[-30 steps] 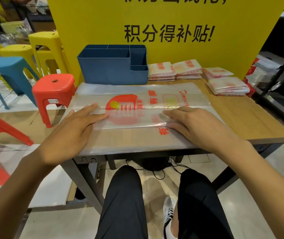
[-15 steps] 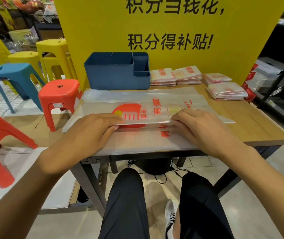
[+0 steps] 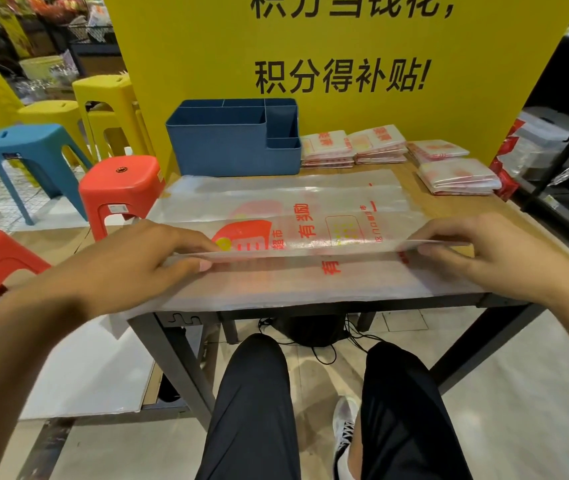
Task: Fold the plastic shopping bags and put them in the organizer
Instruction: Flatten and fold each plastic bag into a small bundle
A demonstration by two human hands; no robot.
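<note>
Left hand (image 3: 134, 261) and right hand (image 3: 484, 258) pinching folded edge of plastic bag (image 3: 310, 237), lying flat on table (image 3: 504, 216) before blue organizer (image 3: 227, 147). Advice: keeping edge taut, level, aligning before creasing.

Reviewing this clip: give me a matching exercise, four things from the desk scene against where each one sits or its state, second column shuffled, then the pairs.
Things:
1. blue organizer
2. plastic bag being folded
3. stacks of folded bags
4. red stool

Places or states:
A. on the floor, left of the desk
B. spread across the desk, near edge pinched by the left hand and the right hand
C. at the back of the desk, compartments showing nothing inside
D. on the desk, right of the organizer

Pairs: 1-C, 2-B, 3-D, 4-A
</note>
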